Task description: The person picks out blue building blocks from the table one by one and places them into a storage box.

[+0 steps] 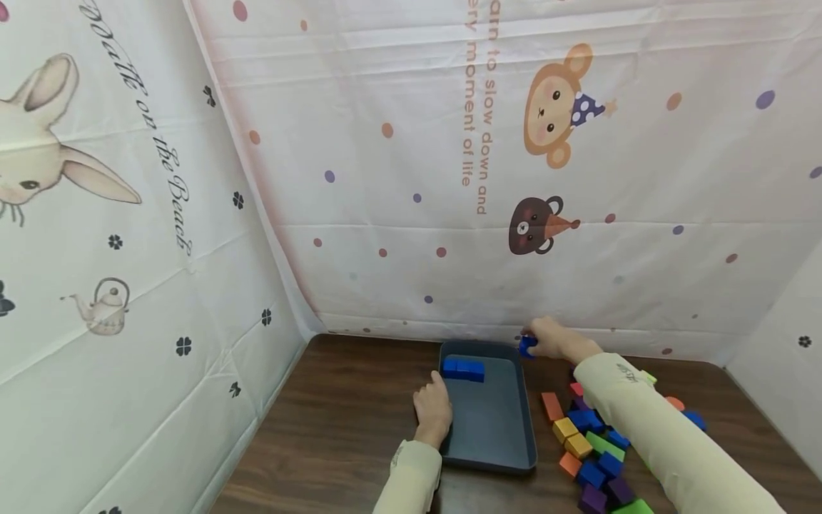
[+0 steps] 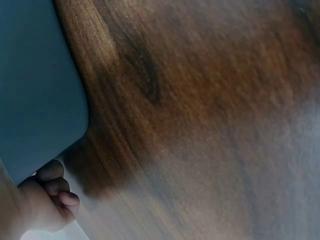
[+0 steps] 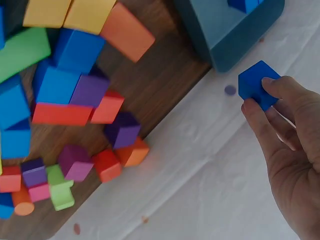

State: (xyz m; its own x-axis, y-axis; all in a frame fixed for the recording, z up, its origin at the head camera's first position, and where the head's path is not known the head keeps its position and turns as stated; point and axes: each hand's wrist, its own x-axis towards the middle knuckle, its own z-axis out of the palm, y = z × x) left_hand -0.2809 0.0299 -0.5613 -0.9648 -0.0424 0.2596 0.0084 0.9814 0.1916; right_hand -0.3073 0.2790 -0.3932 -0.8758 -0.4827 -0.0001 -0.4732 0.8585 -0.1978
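My right hand [image 1: 554,338] pinches a blue block [image 3: 259,85] between thumb and fingers, held up just past the tray's far right corner. In the right wrist view the block shows against the white cloth, apart from the tray wall. A grey-blue tray [image 1: 488,421] lies on the table, its long side running away from me. Inside, by the far left corner, sits a short row of blue blocks [image 1: 464,370]. My left hand [image 1: 433,410] grips the tray's left rim, its curled fingers [image 2: 56,186] showing outside the wall in the left wrist view.
A loose heap of coloured blocks lies right of the tray, with yellow blocks [image 1: 571,437], a green block [image 1: 605,447] and purple blocks [image 1: 606,494] among them. My right forearm reaches over part of it. A printed white cloth [image 1: 398,271] hangs behind the dark wooden table [image 1: 334,407].
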